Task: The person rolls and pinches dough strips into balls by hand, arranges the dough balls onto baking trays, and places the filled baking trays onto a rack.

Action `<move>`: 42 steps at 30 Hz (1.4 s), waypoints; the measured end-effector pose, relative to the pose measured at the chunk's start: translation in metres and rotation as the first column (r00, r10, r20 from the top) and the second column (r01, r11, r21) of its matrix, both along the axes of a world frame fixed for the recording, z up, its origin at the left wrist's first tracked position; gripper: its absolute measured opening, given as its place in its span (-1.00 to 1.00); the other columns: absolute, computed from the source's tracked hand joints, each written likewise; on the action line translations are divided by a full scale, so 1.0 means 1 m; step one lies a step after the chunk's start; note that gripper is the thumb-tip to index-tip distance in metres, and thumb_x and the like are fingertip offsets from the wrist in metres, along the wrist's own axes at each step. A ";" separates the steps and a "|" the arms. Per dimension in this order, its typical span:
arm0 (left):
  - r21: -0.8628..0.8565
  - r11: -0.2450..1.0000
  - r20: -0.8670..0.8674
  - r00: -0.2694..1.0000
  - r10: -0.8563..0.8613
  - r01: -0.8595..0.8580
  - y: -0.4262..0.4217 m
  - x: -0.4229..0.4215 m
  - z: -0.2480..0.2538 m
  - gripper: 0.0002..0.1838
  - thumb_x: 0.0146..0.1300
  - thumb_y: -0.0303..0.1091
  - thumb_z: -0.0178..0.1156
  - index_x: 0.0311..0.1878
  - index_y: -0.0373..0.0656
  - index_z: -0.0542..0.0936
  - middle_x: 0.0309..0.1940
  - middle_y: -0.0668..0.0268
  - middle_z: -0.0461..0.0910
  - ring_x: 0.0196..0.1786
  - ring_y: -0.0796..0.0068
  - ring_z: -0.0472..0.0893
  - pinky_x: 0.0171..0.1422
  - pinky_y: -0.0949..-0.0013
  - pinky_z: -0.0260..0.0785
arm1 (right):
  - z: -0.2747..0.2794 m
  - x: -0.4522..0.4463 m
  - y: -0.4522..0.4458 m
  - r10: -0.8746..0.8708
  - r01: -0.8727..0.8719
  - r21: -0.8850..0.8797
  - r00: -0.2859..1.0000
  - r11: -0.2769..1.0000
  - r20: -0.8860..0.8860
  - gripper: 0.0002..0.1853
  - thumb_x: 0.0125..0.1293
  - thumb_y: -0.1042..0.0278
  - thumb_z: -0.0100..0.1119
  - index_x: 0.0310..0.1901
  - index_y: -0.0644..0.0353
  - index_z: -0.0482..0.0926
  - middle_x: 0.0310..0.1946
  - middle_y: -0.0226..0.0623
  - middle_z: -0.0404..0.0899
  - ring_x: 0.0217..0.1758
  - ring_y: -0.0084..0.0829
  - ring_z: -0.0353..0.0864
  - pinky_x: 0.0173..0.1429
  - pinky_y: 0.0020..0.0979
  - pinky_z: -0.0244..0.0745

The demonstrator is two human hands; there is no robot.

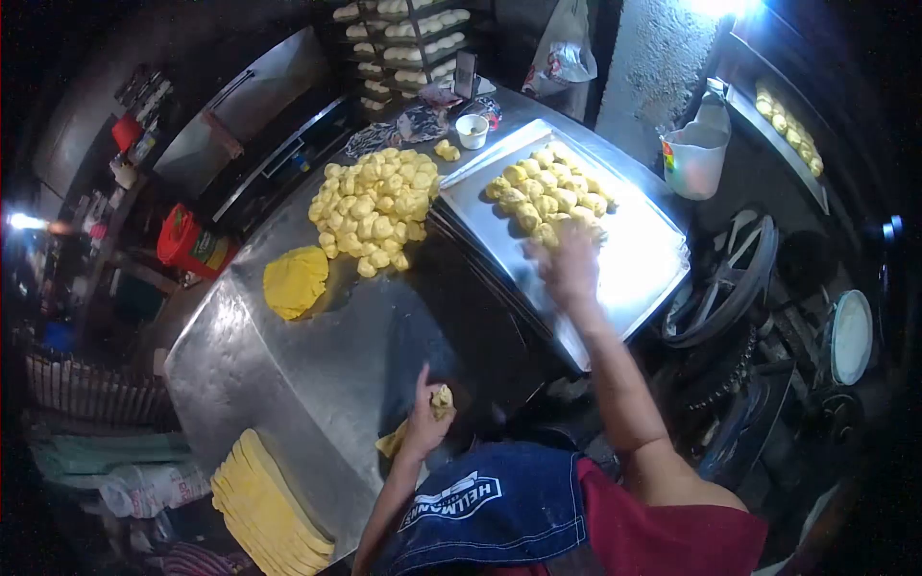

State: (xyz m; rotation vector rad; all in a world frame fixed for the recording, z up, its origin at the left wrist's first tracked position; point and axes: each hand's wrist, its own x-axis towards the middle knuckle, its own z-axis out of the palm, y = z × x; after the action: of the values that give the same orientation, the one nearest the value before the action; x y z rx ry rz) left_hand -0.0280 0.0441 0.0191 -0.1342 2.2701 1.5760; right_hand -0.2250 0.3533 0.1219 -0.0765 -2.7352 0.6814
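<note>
My left hand (pixel 424 429) is near the front edge of the metal table, its fingers curled round a small piece of yellow dough (pixel 442 399). A flat scrap of yellow dough (pixel 391 441) shows beside that hand. Over the metal baking tray (pixel 642 293), my right hand (pixel 569 264) reaches to the near side of several rows of yellow dough balls (pixel 547 184). Motion smears its fingers, so whether it holds anything is unclear. A large heap of dough balls (pixel 375 206) lies left of the tray, with a flat round of yellow dough (pixel 295 282) next to it.
Folded strips of yellow dough (pixel 269 509) lie at the table's lower left. A white cup (pixel 472 131) and patterned cloth (pixel 413 127) sit at the back. Behind stands a rack of dough trays (pixel 413 43). A white pitcher (pixel 697 154) hangs right of the tray.
</note>
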 end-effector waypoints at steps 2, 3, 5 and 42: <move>-0.046 0.995 -0.327 0.943 0.069 -0.089 0.003 0.005 0.021 0.17 0.14 -0.65 0.39 0.74 -0.03 -0.07 0.50 -0.06 0.36 0.47 0.14 0.49 0.50 0.20 0.39 | -0.017 0.039 -0.067 0.522 -0.516 -0.109 0.853 0.850 0.030 -0.56 0.36 0.05 0.37 0.09 0.22 0.68 0.02 0.01 0.64 0.15 0.02 0.61 0.24 -0.04 0.53; -0.029 0.995 -0.331 0.940 0.078 -0.093 -0.002 0.006 0.012 0.17 0.14 -0.65 0.39 0.74 -0.03 -0.07 0.50 -0.06 0.36 0.47 0.14 0.49 0.50 0.20 0.39 | -0.026 0.058 -0.101 0.732 -0.707 -0.218 0.679 0.673 0.056 -0.65 0.35 0.18 0.38 0.08 0.19 0.71 0.11 0.01 0.66 0.22 0.02 0.60 0.27 -0.05 0.53; 0.312 0.940 -0.305 0.923 0.234 -0.135 -0.017 0.005 -0.013 0.20 0.07 -0.70 0.44 0.72 -0.02 -0.03 0.55 0.00 0.30 0.47 0.18 0.49 0.43 0.28 0.44 | -0.051 0.095 -0.142 0.852 -0.772 -0.361 0.465 0.523 0.240 -0.68 0.36 0.22 0.36 0.07 0.16 0.72 0.04 0.03 0.71 0.11 0.04 0.69 0.21 -0.04 0.59; -0.660 0.680 -0.180 0.946 0.268 -0.318 -0.027 0.051 -0.002 0.38 -0.22 0.22 0.73 0.64 -0.13 0.21 0.63 -0.07 0.18 0.66 -0.11 0.16 0.73 -0.17 -0.08 | -0.015 -0.071 0.168 -0.179 0.227 -0.171 0.951 0.959 0.253 -0.30 0.27 -0.33 0.37 0.03 0.27 0.76 -0.15 0.11 0.78 0.00 0.07 0.76 0.15 -0.05 0.58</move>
State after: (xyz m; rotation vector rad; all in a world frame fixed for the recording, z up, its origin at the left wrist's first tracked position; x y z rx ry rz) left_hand 0.0234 0.0172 0.0170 -0.6806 2.8944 0.7635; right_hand -0.2955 0.5217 0.1070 -0.5107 -2.8143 0.9345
